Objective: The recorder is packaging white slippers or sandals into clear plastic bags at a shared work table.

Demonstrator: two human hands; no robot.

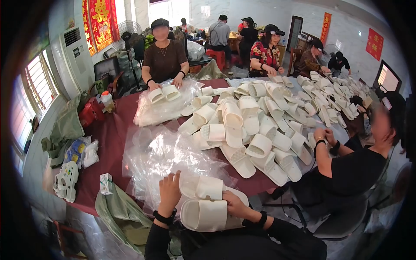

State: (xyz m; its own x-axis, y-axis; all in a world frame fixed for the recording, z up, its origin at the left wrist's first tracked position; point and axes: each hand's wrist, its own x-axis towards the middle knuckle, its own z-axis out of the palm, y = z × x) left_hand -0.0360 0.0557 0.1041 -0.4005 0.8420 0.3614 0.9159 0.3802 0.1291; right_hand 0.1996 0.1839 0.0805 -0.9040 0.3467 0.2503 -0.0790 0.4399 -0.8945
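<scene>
Right hand (pixel 236 204), lower centre of the frame: grip pressed together on the near edges of a pair of white slippers (pixel 211 214), thumb and fingers set by the right-hand rims of the straps; the fingertips are partly hidden. Left hand (pixel 170 190): fingers spread and raised, nothing seen to be held, placed just left of the pair.

Pair: one slipper laid above the other in the frame, straps up, long axes running roughly left to right, rounded ends towards the left hand. The pair is gripped by the right hand; the left hand is the nearer to the clear plastic bags (pixel 151 158), which are spread in a loose layer up and left of the pair.

Surface: a tabletop (pixel 113 151) covered in dark red. A large heap of white slippers (pixel 242 123) is piled from the centre to the upper right. At the left edge are placed a small white box (pixel 106 184), white clogs (pixel 66 181) and a red bag (pixel 92 112).

Room: slippers are also handled by a person in a brown top (pixel 164 60), upper left, and a person in black (pixel 357 167), right. Further workers are seated along the top. A standing fan (pixel 128 34) and a wall hanging (pixel 100 21) are seen upper left.
</scene>
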